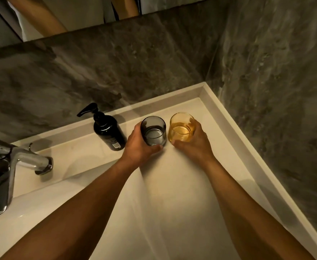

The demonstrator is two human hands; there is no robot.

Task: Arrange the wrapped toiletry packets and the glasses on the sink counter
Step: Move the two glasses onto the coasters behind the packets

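Note:
Two tumblers stand upright side by side near the back of the white sink counter (182, 184). My left hand (137, 147) is wrapped around the smoky grey glass (154, 132), fingers on its left side and thumb at its base. My right hand (195, 145) grips the amber glass (182, 128) from the right, thumb at its front. The two glasses are almost touching. No wrapped toiletry packets are visible in this view.
A black pump bottle (107, 128) stands just left of the grey glass. A chrome tap (7, 171) sits at the left over the basin. The counter's raised rim (229, 113) runs along the dark stone walls at back and right.

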